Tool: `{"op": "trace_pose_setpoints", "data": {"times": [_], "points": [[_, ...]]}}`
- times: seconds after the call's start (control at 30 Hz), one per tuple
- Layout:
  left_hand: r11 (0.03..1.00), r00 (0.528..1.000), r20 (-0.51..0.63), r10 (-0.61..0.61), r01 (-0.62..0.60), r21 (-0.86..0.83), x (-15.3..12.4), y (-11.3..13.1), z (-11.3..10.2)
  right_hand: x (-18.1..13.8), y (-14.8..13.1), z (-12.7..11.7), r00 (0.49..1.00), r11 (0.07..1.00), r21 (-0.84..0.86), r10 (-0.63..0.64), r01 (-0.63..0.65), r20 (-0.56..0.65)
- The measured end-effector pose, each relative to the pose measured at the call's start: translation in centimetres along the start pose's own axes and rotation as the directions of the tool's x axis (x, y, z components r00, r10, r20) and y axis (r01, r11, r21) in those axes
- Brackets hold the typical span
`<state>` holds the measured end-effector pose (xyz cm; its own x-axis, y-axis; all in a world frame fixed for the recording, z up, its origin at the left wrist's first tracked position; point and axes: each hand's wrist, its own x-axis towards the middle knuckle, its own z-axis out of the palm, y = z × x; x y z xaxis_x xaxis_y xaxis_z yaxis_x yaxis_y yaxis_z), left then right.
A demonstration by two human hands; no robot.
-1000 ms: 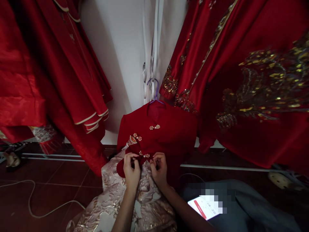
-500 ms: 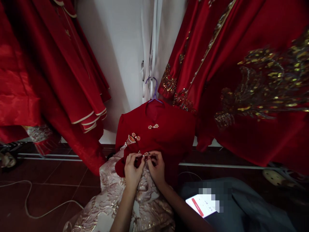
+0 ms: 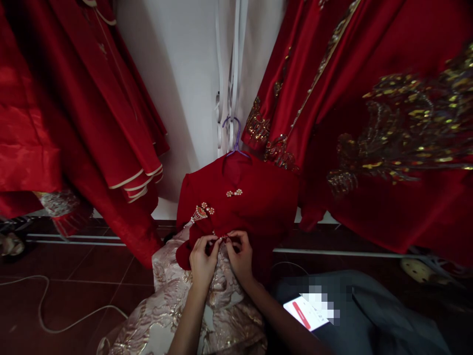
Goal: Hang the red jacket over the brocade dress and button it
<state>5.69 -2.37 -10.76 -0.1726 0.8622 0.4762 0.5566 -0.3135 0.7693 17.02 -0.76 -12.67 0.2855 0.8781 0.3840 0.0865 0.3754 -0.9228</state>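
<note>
Sequined red garment (image 3: 414,128), hanging, right; the raised gold work looks likely to snag.

Red jacket (image 3: 258,207), centre, hanging, its lower part behind the hands. Cloth: matt, plain; probably soft, light to middling in weight, not slippery. Best taken by the front edge, beside a fastening rather than by the beads.

Brocade cloth (image 3: 144,310), pale pink-gold, near, below the jacket and under the forearms; creased in ridges, so probably stiffer and springier.

Left hand (image 3: 203,256): thumb and forefinger pinched together at the left end of the lower fastener. Right hand (image 3: 240,255): the same at its right end. Whether fabric is caught in the pinch, cannot tell.

Hanger (image 3: 237,140), purple, thin, at the jacket's neck; likely to let the jacket swing if tugged.

Fan-shaped ornament (image 3: 200,213), left front, strands below; judged the most fragile piece, not for gripping.

Upper fastener (image 3: 234,193), beaded, near the neckline; small and hard.

Lower fastener (image 3: 223,237), between the fingertips, mostly hidden; probably rigid, suited to fingertip hold only.
</note>
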Motion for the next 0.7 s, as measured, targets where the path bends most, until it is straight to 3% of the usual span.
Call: {"op": "trace_pose_setpoints", "data": {"times": [0.2,0.33,0.43,0.57,0.63,0.7], "points": [[0.999,0.999,-0.015,-0.039,0.039,-0.004,0.0,0.1,0.1,0.0,0.0,0.1,1.000,1.000,0.019,-0.014,0.014,0.002],[0.988,0.995,0.026,-0.098,0.101,-0.120,0.3,0.2,0.1,0.0,0.1,0.1,0.999,1.000,0.023,-0.022,0.021,0.039],[0.959,0.975,0.207,-0.077,0.129,-0.251,1.3,0.9,-0.6,0.0,0.3,0.0,0.998,0.999,-0.005,-0.032,0.032,0.050],[0.906,0.876,0.480,0.048,0.164,-0.390,3.9,2.2,-1.4,0.0,0.6,0.2,0.997,0.993,-0.086,-0.076,0.076,0.003],[0.864,0.877,0.481,0.005,0.238,-0.443,5.4,2.3,-1.0,0.0,0.6,0.2,0.996,0.990,-0.116,-0.086,0.083,-0.025],[0.784,0.918,0.356,-0.173,0.347,-0.515,6.9,1.8,0.0,0.0,0.5,0.1,0.993,0.987,-0.135,-0.100,0.090,-0.066]]}}
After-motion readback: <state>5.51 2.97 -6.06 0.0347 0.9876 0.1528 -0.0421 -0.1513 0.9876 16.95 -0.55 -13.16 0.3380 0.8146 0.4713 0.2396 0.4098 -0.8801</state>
